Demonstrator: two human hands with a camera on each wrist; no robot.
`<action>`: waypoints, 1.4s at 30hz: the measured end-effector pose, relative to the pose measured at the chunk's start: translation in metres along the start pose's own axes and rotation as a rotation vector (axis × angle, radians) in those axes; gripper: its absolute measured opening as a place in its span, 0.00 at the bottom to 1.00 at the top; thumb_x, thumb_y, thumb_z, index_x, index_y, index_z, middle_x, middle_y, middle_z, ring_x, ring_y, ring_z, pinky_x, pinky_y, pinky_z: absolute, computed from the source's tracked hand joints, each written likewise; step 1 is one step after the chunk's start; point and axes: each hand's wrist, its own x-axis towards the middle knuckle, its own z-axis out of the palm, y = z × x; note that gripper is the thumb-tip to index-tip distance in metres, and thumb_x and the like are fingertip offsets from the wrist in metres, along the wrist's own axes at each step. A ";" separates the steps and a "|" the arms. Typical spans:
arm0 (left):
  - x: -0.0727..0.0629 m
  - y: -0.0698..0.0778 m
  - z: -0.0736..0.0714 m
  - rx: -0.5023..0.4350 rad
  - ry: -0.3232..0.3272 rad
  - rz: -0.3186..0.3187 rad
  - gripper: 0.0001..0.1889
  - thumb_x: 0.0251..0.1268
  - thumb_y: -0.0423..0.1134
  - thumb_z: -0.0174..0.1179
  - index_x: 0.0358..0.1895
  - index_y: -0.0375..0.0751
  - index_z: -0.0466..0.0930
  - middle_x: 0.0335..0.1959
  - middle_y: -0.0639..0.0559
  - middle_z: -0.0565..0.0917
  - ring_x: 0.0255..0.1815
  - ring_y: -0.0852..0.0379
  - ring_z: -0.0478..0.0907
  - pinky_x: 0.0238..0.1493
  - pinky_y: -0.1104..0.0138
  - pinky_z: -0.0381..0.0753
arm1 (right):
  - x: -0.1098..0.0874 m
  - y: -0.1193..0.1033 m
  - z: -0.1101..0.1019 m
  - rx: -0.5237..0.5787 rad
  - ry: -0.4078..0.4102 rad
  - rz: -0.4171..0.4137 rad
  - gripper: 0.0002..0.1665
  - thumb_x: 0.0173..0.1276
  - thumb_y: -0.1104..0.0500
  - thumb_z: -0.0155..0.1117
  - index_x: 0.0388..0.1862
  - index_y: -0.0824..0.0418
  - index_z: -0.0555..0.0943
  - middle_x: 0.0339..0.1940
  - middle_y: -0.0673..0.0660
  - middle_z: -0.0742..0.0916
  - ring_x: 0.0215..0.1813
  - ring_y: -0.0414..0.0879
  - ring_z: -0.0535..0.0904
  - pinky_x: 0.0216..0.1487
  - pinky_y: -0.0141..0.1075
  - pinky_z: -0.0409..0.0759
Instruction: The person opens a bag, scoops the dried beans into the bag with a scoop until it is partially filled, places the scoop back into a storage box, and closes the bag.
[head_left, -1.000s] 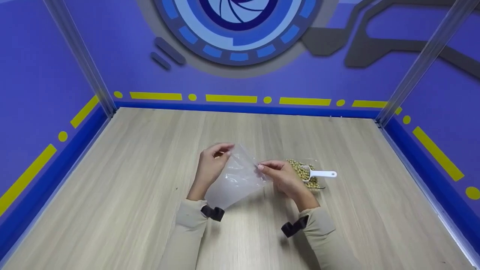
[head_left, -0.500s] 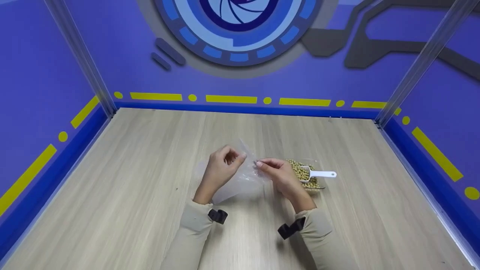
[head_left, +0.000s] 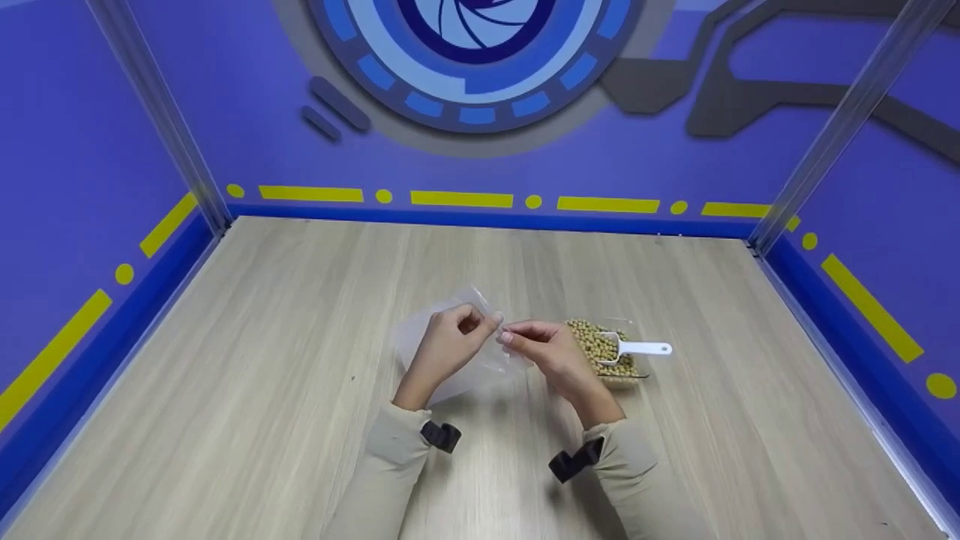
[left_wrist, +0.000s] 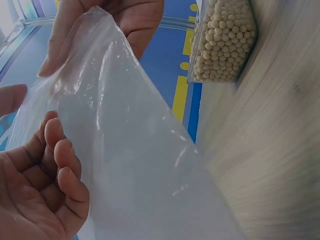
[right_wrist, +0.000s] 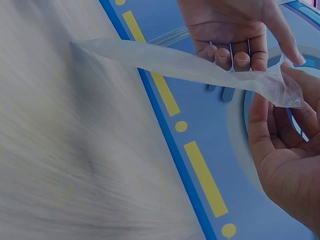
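A clear plastic bag [head_left: 420, 334] hangs between both hands above the table, its lower part slanting down to the left in the head view. My left hand [head_left: 448, 345] pinches the bag's upper edge between thumb and forefinger. Close beside it, my right hand [head_left: 559, 356] grips the gathered corner with thumb and fingers. In the right wrist view the bag [right_wrist: 165, 60] looks flat and is seen edge-on, with its mouth end bunched at the right fingertips. The left wrist view shows the bag [left_wrist: 145, 155] spread wide, with shiny creases near the right hand [left_wrist: 135, 20].
Just right of the right hand stands a clear container [head_left: 626, 381] of round, pale yellow beans [head_left: 585, 334]. A white scoop [head_left: 645, 348] rests in the beans, handle pointing right. Blue printed walls [head_left: 480, 172] enclose the wood-grain table [head_left: 300, 337].
My left hand has moved right along the bag's edge, up close to the right hand, and its thumb and forefinger have come together. The right hand has shifted slightly left.
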 end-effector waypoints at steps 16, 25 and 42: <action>0.000 -0.003 -0.001 -0.074 -0.158 -0.052 0.15 0.72 0.46 0.52 0.32 0.40 0.78 0.22 0.54 0.77 0.23 0.61 0.71 0.25 0.71 0.69 | 0.000 0.004 -0.001 -0.011 -0.012 0.022 0.15 0.60 0.63 0.69 0.44 0.72 0.85 0.33 0.47 0.88 0.37 0.38 0.80 0.41 0.30 0.78; 0.000 -0.004 0.000 -0.172 -0.184 -0.058 0.15 0.72 0.41 0.52 0.29 0.36 0.77 0.24 0.48 0.79 0.25 0.59 0.73 0.30 0.70 0.73 | 0.001 0.006 -0.002 -0.057 0.020 0.030 0.12 0.64 0.60 0.65 0.40 0.70 0.86 0.30 0.46 0.87 0.36 0.39 0.79 0.40 0.30 0.77; -0.009 0.028 -0.014 -0.281 -0.221 -0.044 0.13 0.71 0.32 0.50 0.32 0.22 0.76 0.30 0.31 0.81 0.31 0.49 0.80 0.39 0.62 0.83 | 0.003 0.005 -0.001 -0.055 -0.038 -0.061 0.17 0.65 0.64 0.64 0.46 0.80 0.80 0.30 0.45 0.87 0.33 0.38 0.79 0.38 0.29 0.79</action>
